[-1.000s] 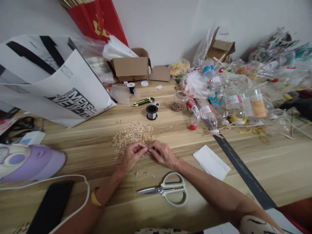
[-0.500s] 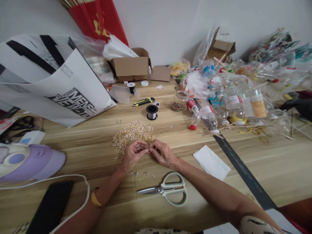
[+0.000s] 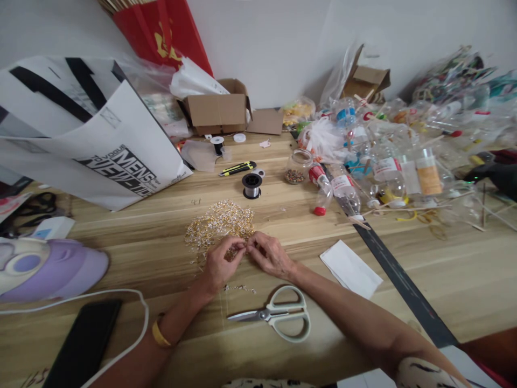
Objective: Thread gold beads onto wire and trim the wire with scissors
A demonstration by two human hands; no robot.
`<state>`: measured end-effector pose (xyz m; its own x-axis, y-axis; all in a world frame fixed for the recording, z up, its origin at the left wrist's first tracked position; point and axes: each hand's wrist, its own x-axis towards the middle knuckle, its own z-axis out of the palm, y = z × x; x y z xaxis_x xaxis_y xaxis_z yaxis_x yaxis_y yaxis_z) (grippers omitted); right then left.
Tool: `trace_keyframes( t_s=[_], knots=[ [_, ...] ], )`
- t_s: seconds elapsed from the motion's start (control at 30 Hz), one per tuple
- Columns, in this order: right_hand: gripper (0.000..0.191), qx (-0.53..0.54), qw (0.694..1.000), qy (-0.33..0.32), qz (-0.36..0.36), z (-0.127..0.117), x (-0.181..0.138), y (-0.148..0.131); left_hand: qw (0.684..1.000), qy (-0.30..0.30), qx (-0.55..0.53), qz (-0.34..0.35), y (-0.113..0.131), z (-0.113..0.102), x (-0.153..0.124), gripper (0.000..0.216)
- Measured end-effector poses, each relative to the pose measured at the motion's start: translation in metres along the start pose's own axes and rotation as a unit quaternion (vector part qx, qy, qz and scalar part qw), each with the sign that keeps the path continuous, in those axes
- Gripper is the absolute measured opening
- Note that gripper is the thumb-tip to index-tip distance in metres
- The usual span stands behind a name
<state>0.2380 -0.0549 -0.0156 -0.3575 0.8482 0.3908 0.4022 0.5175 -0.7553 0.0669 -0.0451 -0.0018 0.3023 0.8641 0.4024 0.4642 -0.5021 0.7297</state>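
A heap of small gold and silver beads point(image 3: 220, 222) lies on the wooden table point(image 3: 133, 242). At its near edge my left hand point(image 3: 220, 262) and my right hand point(image 3: 270, 254) meet fingertip to fingertip, both pinched on something tiny that I cannot make out. A short strung row of beads point(image 3: 239, 288) lies just below my hands. Pale green scissors point(image 3: 278, 315) rest closed beneath my right forearm. A spool of clear thread point(image 3: 251, 185) stands beyond the heap.
A large white printed bag point(image 3: 92, 134) leans at the left, cardboard boxes point(image 3: 220, 110) at the back. Plastic bottles and sticks point(image 3: 388, 167) crowd the right. A bead jar point(image 3: 298, 167), yellow utility knife point(image 3: 237, 168), white paper point(image 3: 350, 268), black phone point(image 3: 83, 345) and purple visor point(image 3: 52, 269) lie around.
My left hand has shifted slightly right and turned its fingers toward the right hand; the pinch stays at the heap's edge. Nothing else has moved.
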Motion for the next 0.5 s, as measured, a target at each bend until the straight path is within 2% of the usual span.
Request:
trace_keyframes(
  t_s=[0.3,0.5],
  knots=[
    [0.006,0.022,1.0,-0.001,0.02,0.0002,-0.0002,0.0006,0.992,0.014,0.035,0.123,-0.0006,-0.0009,-0.0003,0.012],
    [0.007,0.02,1.0,0.003,0.016,0.001,0.0,0.001,0.989,0.008,0.052,0.135,-0.001,-0.002,0.0001,0.012]
  ],
)
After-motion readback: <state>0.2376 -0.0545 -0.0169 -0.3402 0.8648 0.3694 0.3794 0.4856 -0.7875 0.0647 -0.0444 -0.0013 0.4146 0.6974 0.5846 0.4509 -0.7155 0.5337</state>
